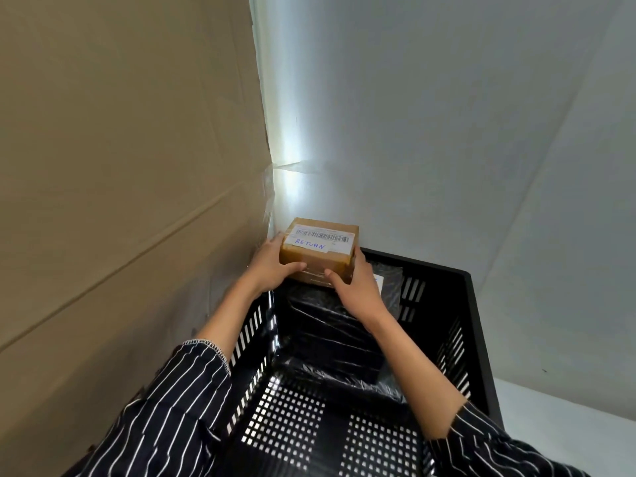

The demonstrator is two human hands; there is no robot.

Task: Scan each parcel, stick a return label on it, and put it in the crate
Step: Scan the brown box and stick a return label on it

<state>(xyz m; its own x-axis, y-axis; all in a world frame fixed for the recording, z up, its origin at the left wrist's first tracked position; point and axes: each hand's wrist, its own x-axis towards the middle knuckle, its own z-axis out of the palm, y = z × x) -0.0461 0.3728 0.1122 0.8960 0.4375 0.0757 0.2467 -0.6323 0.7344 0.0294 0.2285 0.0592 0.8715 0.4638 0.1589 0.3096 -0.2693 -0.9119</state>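
A small brown cardboard parcel [318, 258] carries a barcode label and a white label reading "RETURN" [310, 245] on its top. I hold it with both hands over the far left corner of the black slotted crate [476, 325]. My left hand [273, 266] grips its left side and my right hand [356, 287] its near right corner. Inside the crate lie parcels wrapped in black plastic [330, 335]; one further back shows part of a white label.
A large cardboard sheet [120, 166] stands close on the left, right against the crate. A white wall [447, 132] rises behind and to the right. A white surface [564, 411] shows at the lower right beside the crate.
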